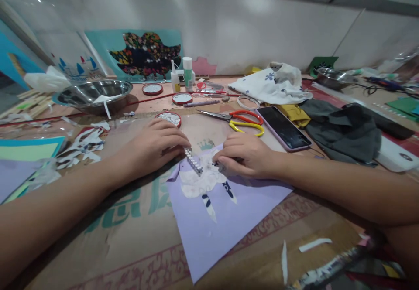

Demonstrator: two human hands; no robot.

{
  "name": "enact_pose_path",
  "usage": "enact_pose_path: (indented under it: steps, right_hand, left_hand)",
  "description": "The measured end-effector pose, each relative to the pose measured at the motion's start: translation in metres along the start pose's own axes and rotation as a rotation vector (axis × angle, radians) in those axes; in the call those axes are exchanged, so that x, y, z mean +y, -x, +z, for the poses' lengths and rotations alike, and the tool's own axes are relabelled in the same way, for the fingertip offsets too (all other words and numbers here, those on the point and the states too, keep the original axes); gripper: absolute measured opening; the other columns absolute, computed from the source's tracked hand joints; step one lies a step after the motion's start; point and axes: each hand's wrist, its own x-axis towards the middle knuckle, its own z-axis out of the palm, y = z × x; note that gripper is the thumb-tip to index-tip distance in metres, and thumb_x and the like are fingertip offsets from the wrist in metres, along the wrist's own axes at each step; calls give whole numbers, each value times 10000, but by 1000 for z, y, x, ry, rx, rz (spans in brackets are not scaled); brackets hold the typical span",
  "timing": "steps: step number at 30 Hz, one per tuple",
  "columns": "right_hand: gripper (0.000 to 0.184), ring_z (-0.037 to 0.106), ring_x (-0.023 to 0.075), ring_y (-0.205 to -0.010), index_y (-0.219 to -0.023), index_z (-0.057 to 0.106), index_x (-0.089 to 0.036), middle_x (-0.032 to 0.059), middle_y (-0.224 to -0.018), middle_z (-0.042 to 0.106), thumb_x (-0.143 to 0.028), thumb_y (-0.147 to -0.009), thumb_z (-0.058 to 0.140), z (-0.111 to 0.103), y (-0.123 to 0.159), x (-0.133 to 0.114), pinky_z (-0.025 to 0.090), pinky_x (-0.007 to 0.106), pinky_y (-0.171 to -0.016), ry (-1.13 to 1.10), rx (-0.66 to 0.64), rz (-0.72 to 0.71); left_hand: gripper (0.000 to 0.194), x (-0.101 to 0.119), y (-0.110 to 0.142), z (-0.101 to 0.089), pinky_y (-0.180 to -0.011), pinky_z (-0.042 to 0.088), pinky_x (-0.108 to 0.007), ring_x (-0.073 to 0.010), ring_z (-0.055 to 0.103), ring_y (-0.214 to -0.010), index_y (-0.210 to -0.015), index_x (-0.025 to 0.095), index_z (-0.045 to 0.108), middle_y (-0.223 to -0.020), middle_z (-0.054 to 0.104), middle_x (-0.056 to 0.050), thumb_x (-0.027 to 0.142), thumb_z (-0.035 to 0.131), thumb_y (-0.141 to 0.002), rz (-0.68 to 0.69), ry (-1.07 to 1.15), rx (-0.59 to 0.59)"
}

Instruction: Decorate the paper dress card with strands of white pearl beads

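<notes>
On cardboard (131,246) over the table (150,104): purple sheet (225,224), laid flat, probably for firm backing; white cutout (193,185) upon it, between the hands. Left hand (157,146): nearly closed, fingertips at upper end of pearl strip (194,161), apparently pinching, perhaps for control of its slant across the cutout. Right hand (245,155): fingers curled narrow at cutout's right, possibly as steadying; any grip hidden. Dish (170,118) just beyond left hand, likely for reach; scissors (247,120) beside phone (284,128).

I receive rather dim, soft light, a pale glare on the wall (252,26), and stretched, blurry edges in my feed.
</notes>
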Motion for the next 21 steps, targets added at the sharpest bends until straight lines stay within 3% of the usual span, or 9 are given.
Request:
enact_pose_path:
  steps: [2,5,9,12,17,21]
  right_hand:
    - [313,530,124,-622,-769,697,-136,31,-646,632,-236,-989,496,-7,-3,-5,372,257,-614,-83,61,96]
    - [377,513,93,-575,-703,672,-143,-4,-613,587,-301,-999,501,-21,-9,-19,381,224,-571,-321,119,400]
    - [390,494,84,-536,-912,727,-125,-13,-633,595,-480,-955,572,-26,-17,-37,362,205,-488,-721,-29,638]
    - [392,486,77,-544,-904,708,-121,-16,-666,612,-511,-866,691,-19,-20,-42,371,204,-488,-893,-58,719]
    - [326,503,65,-540,-912,611,-148,-48,-691,613,-393,-796,793,-7,-20,-39,384,196,-498,-1062,-16,781]
    - [304,489,52,-541,-900,581,-153,-68,-693,579,-323,-784,805,0,-17,-37,386,184,-505,-1194,-2,731]
  left_hand:
    - [204,5,2,-3,-931,463,-405,-217,656,-989,-1022,258,724,-1039,766,-27,287,525,-988,0,-76,122]
    - [180,22,6,-10,-939,454,-407,-209,660,-1003,-1090,336,697,-1043,761,12,269,600,-954,1,-148,305]
    - [208,48,6,-12,-895,446,-396,-181,660,-914,-1099,361,659,-999,755,46,231,638,-938,37,-111,370]
    - [185,59,4,-10,-881,449,-401,-177,659,-894,-1093,354,651,-986,760,43,236,624,-952,37,-114,361]
    - [172,60,6,-12,-879,447,-427,-196,666,-906,-1103,371,647,-981,766,45,281,616,-960,17,-122,358]
    - [200,58,7,-13,-856,442,-426,-200,650,-885,-1120,367,632,-968,763,47,267,636,-947,56,-132,402]
